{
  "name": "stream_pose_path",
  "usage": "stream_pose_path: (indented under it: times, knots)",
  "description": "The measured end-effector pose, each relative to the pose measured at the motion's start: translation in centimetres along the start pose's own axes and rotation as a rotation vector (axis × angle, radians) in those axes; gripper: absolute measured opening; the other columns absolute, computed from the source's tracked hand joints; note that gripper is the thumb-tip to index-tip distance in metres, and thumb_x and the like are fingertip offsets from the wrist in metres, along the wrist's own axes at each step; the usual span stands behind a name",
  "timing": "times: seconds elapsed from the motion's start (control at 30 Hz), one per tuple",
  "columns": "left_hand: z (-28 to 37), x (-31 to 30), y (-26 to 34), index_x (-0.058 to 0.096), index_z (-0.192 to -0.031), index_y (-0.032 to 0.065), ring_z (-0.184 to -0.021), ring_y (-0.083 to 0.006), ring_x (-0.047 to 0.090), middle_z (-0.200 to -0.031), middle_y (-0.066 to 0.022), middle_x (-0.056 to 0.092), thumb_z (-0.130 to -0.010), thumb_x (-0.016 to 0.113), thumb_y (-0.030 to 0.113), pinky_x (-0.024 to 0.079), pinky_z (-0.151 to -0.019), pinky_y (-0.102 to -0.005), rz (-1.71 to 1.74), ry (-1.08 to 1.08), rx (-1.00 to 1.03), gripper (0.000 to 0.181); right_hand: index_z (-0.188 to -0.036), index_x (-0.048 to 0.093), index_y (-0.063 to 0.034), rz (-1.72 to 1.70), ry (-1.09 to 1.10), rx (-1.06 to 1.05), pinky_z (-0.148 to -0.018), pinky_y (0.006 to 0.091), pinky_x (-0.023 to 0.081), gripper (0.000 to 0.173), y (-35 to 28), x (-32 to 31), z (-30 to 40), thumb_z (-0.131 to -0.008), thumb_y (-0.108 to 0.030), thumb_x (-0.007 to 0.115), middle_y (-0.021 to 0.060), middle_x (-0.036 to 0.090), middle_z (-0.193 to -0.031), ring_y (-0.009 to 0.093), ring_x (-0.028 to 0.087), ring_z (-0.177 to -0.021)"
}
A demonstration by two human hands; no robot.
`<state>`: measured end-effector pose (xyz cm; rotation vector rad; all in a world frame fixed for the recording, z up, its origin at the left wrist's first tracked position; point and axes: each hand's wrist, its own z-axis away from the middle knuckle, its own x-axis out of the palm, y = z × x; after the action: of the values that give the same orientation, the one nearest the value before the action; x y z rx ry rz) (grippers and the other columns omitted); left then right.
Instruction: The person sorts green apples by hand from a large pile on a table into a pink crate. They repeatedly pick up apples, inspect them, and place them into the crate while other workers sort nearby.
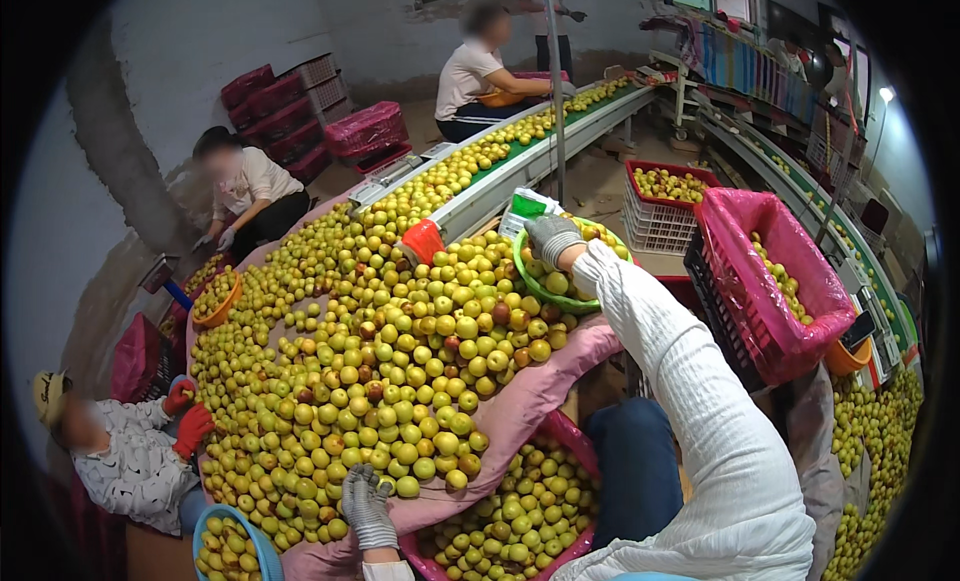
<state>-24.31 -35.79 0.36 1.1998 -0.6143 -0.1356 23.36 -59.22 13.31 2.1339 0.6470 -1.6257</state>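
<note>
My left hand (367, 506), in a grey striped glove, rests at the near edge of a big heap of yellow-green jujubes (360, 341), its fingertips beside some of the fruit; a grip is not plain. In a matching glove, my right hand (553, 238) is over the left rim of a green basket (559, 299) of jujubes; what its fingers hold is hidden. The heap lies on a table covered with pink cloth (536, 393). Below the cloth's edge, close to my legs, a container lined with pink plastic (574, 438) holds more jujubes.
A blue basket (268, 543) stands lower left, an orange basket (232, 303) at the far left edge. A conveyor (517, 172) carries jujubes away. Right stand a pink-lined crate (757, 333) and a white crate (660, 221). Several people sit around; red-gloved hands (195, 427) are at the heap's left.
</note>
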Motion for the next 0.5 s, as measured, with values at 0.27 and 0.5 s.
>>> stream_pose_path:
  times: [0.27, 0.5]
  knots:
    - [0.2, 0.3, 0.5, 0.053, -0.113, 0.0077, -0.084, -0.0142, 0.057, -0.103, -0.0062, 0.06, -0.087, 0.055, 0.017, 0.051, -0.068, -0.0296, 0.003, -0.02, 0.006, 0.028, -0.101, 0.066, -0.0127, 0.344, -0.219, -0.139, -0.068, 0.0402, 0.051, 0.035, -1.1, 1.2, -2.0, -0.07, -0.031, 0.07, 0.0102, 0.068, -0.091, 0.028, 0.066, -0.082]
    - [-0.1, -0.1, 0.4, 0.054, -0.112, 0.0084, -0.084, -0.0145, 0.056, -0.102, -0.006, 0.06, -0.086, 0.054, 0.018, 0.051, -0.068, -0.0304, 0.007, 0.006, 0.005, 0.027, -0.119, 0.057, -0.0166, -0.118, 0.04, -0.118, -0.072, 0.0365, 0.051, 0.043, 2.8, -1.9, -1.3, -0.08, -0.035, 0.064, 0.0129, 0.065, -0.098, 0.027, 0.064, -0.084]
